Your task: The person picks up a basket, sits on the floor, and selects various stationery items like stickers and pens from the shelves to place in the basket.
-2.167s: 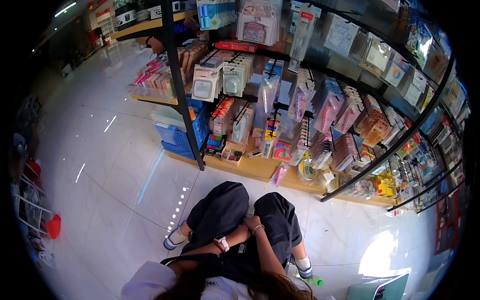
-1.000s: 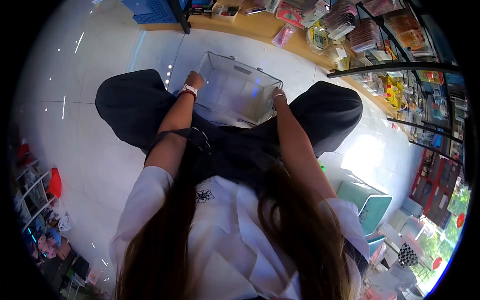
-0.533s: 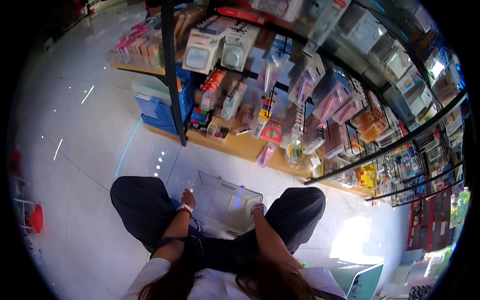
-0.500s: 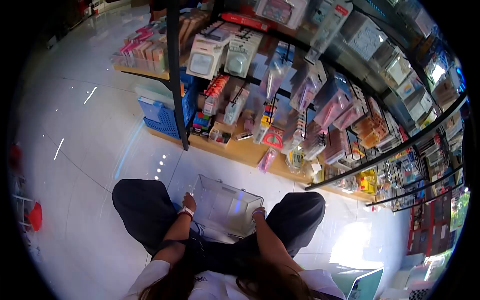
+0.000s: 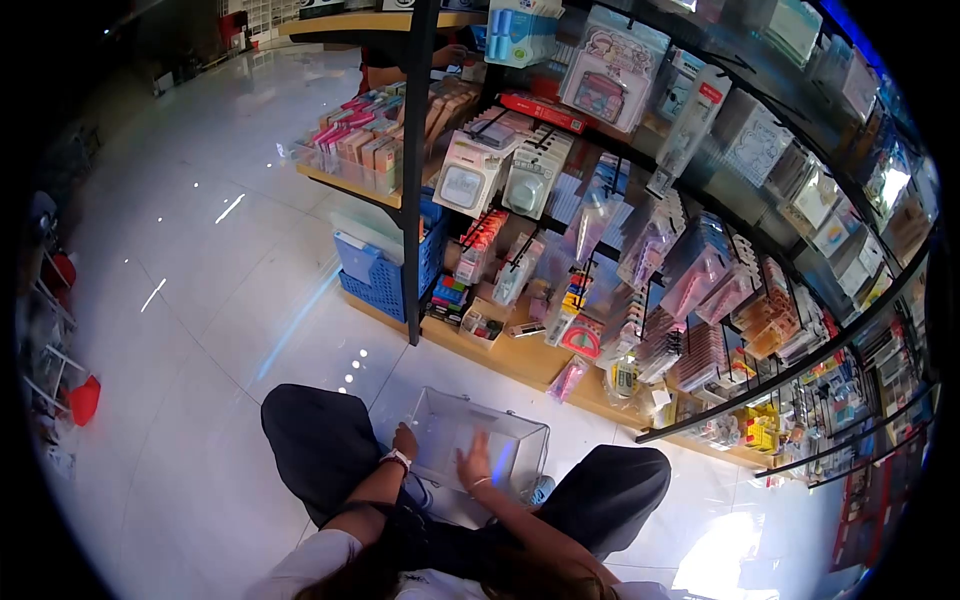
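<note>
The right hand's [image 5: 474, 464] fingers spread loosely over the clear box [image 5: 440, 420], the left hand [image 5: 404, 441] curls at its side, grip unclear, and the box sits between the knees [image 5: 315, 445] near a wooden shelf [image 5: 515, 363].

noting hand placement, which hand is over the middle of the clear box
The right hand: in this view it overlaps the middle of the clear box, whereas the left hand is at the box's left edge.
</note>
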The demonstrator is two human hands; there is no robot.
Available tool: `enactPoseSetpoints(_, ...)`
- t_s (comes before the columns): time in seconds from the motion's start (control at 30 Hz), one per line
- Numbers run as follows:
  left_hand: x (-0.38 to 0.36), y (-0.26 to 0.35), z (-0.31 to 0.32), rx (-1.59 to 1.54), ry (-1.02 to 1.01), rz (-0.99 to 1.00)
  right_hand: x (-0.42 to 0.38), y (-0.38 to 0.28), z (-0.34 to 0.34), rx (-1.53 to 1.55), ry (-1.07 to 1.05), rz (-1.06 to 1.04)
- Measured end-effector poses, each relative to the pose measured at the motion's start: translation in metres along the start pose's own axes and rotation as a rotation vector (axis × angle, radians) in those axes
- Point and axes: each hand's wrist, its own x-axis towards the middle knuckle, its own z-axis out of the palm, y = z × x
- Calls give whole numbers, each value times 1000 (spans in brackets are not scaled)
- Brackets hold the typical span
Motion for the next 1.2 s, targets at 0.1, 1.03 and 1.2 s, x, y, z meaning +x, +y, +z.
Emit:
enactPoseSetpoints(0.1,8,11,-22,56,-153,31,-33,-146,-28,351,-260,-457)
enactPoseSetpoints(1.03,43,133,-64,-137,-483,657,-45,-381,-209,1092,-1228,-745)
enactPoseSetpoints(1.2,20,197,-44,-132,-747,752,-64,-410,-240,1560,-1235,-1379)
